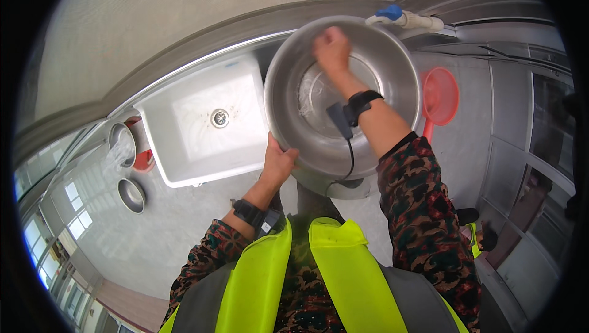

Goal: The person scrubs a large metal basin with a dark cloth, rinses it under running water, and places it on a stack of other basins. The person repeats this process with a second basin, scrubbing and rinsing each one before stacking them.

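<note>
A large round stainless steel basin (391,103) stands before me, right of a white rectangular sink (202,144). My left hand (277,160) grips the basin's near left rim, thumb inward. Inside the basin, my right hand (332,50) is close to the far wall with its fingers curled. It is blurred, and I cannot tell whether it holds anything. On the basin's bottom, to the left, lies a clear, shiny streak (304,94); whether it is water or thin plastic is unclear. A black strapped device with a cable (340,119) hangs at my right wrist.
A white plastic tap (409,19) with a blue handle projects beside the basin's far right rim. To the right is a red plastic dipper (441,96). Metal bowls (131,196) are at the left, one holding clear material. A person (481,238) in a yellow vest is at the lower right.
</note>
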Action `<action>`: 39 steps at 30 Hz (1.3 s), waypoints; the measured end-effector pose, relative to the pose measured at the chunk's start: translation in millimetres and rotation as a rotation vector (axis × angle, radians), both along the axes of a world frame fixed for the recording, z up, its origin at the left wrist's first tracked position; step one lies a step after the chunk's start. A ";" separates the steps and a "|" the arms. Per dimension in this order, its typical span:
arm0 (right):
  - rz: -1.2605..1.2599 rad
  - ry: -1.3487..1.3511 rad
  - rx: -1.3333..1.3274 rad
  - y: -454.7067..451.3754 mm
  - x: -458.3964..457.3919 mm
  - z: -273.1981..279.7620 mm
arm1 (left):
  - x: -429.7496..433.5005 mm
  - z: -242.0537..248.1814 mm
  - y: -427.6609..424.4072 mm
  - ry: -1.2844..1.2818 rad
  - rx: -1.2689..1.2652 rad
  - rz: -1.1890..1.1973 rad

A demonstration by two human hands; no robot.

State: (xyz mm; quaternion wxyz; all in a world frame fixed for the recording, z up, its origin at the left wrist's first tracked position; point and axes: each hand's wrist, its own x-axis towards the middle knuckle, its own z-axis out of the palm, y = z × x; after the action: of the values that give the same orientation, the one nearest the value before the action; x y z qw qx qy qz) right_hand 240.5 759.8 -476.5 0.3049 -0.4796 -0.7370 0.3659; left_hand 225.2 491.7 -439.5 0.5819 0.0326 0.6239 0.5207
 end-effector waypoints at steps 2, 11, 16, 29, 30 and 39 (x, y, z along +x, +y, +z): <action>-0.330 0.315 -0.389 33.7 9.7 5.7 | -0.9 1.3 0.4 -0.014 0.003 -0.009; 0.102 -0.026 0.039 -45.4 -12.7 -16.9 | -3.8 14.2 5.1 0.035 -0.055 -0.041; -0.007 -0.008 -0.092 -16.8 -4.5 -12.1 | -2.5 10.7 2.6 0.025 -0.023 -0.042; 0.361 -0.258 -0.088 -19.3 -6.9 -4.2 | 2.3 1.3 0.3 0.040 -0.009 -0.043; 0.288 -0.260 0.012 -9.4 -2.9 -1.0 | 2.2 1.7 0.1 0.041 0.002 -0.039; -0.282 0.084 -0.280 34.8 18.3 3.3 | 3.8 6.9 2.3 0.004 0.032 -0.023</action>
State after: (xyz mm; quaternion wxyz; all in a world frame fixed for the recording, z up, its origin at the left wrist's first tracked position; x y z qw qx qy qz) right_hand 258.8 794.7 -473.1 0.3140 -0.6002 -0.5910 0.4381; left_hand 229.0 493.9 -432.6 0.5859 0.0500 0.6162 0.5239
